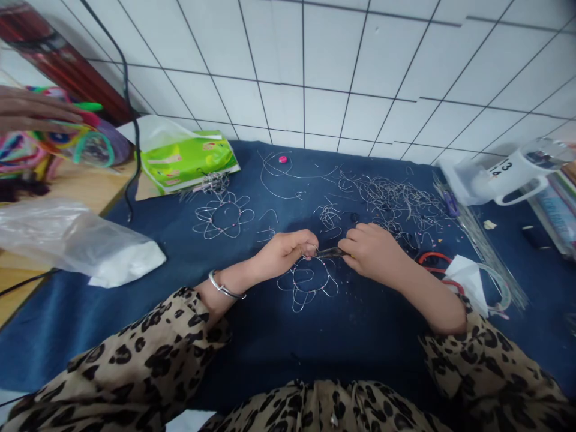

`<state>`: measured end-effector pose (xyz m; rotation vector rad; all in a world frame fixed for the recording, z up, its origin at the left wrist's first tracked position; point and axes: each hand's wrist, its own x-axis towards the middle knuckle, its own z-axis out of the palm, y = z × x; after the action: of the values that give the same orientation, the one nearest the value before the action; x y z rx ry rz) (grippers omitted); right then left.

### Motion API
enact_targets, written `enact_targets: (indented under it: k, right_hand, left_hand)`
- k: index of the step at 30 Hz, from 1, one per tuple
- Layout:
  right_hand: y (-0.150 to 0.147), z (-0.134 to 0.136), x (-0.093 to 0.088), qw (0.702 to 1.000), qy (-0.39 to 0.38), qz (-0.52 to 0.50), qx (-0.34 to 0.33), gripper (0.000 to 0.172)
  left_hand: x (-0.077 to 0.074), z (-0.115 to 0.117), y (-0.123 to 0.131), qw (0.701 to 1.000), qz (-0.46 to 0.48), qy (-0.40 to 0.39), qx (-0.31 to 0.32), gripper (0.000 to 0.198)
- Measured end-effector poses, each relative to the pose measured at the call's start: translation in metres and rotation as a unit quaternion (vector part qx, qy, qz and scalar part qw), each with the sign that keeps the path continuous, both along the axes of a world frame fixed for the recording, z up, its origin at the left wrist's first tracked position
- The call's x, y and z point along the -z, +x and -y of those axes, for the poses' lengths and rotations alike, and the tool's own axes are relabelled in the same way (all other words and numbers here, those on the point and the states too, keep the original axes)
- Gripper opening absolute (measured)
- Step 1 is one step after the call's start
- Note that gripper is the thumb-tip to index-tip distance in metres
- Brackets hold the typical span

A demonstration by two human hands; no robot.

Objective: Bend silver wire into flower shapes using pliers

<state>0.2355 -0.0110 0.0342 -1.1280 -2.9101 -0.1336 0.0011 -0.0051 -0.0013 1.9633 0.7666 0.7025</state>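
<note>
A flower-shaped wire frame, a ring with several looped petals and small pink marks, hangs below my fingers. My left hand pinches its upper edge between thumb and fingers. In my right hand are dark pliers, closed around by the fingers. The jaws meet the wire close to my left fingertips; the exact contact point is too small to make out. To the left lies a second wire flower, flat on the blue cloth. Short bent wire pieces lie just beyond my hands.
Tangled wire scraps spread at the back right, beside straight wires and a white mug. A green tissue pack and a plastic bag are on the left. Another person's hand rests over colourful bundles.
</note>
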Motion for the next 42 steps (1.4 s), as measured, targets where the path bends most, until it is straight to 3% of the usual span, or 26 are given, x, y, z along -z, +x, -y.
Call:
enact_targets:
  k: [29, 42]
  right_hand:
    - [-0.011, 0.017, -0.004, 0.999, 0.010, 0.026, 0.035, 0.015]
    - [-0.011, 0.024, 0.008, 0.997, -0.032, 0.007, 0.070, 0.013]
  left_hand:
    - [0.000, 0.005, 0.005, 0.998, 0.016, -0.053, -0.043, 0.016]
    - [-0.004, 0.011, 0.009, 0.995, -0.015, -0.050, -0.080, 0.015]
